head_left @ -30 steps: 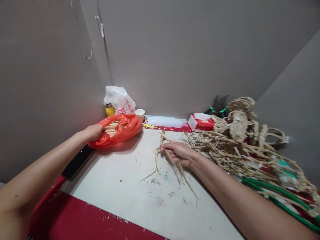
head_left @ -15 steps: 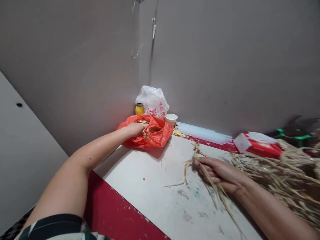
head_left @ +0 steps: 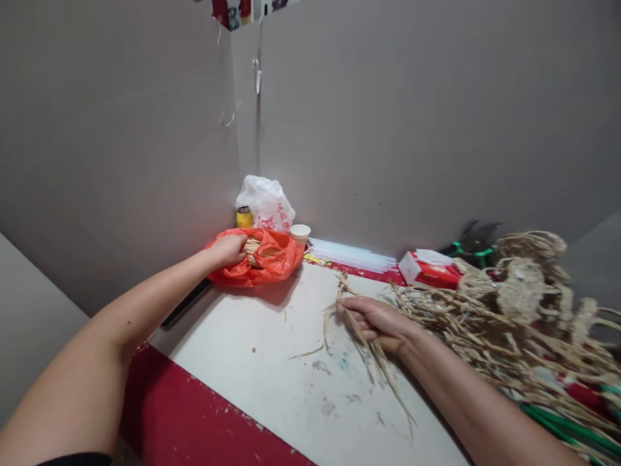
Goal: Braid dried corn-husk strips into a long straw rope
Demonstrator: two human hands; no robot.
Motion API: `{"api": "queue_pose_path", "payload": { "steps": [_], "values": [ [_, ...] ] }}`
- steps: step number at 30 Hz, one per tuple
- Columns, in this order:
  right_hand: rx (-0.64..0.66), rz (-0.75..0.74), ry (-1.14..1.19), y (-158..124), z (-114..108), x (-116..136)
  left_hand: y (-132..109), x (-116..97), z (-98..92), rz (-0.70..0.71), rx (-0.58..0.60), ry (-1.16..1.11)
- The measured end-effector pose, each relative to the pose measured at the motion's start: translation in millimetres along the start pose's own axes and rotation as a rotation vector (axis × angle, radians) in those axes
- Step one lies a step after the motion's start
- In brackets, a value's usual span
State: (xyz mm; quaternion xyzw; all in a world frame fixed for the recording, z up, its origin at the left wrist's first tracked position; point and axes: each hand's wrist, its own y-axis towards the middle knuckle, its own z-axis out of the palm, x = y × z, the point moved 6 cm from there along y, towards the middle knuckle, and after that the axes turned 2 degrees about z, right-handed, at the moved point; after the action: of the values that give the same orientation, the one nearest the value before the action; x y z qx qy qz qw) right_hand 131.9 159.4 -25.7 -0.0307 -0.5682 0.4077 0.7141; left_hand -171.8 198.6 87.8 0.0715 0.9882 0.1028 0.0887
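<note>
My right hand (head_left: 376, 322) pinches a small knotted piece of dried straw strands (head_left: 342, 288) over the white board (head_left: 281, 382). Its loose ends hang down and trail across the surface. At the far left corner, my left hand (head_left: 229, 251) reaches into the mouth of an orange-red plastic bag (head_left: 272, 275). The fingers are curled beside a bundle of pale straw strips (head_left: 253, 251) inside; their tips are hidden, so what they grip cannot be told.
Behind the bag stand a white plastic bag (head_left: 264, 200), a yellow jar (head_left: 244, 218) and a paper cup (head_left: 300, 233). White sticks (head_left: 349, 254) and a red tissue box (head_left: 431, 270) line the wall. A heap of straw strands (head_left: 485, 336) and green-handled pliers (head_left: 471, 249) lie right.
The camera view has swung to the right, so everything sits farther left. My left hand has drawn back slightly at the bag's mouth. My right hand still holds the straw piece.
</note>
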Motion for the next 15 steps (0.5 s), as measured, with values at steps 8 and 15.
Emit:
{"api": "queue_pose_path", "payload": {
  "steps": [8, 15],
  "values": [
    [0.006, -0.006, -0.002, 2.3, -1.0, -0.9, -2.2, 5.8, -25.9, -0.002, -0.144, 0.027],
    [0.017, -0.021, -0.018, 4.5, -0.8, -1.1, -6.3, 2.8, -47.9, -0.048, -0.160, 0.037]
  ]
}}
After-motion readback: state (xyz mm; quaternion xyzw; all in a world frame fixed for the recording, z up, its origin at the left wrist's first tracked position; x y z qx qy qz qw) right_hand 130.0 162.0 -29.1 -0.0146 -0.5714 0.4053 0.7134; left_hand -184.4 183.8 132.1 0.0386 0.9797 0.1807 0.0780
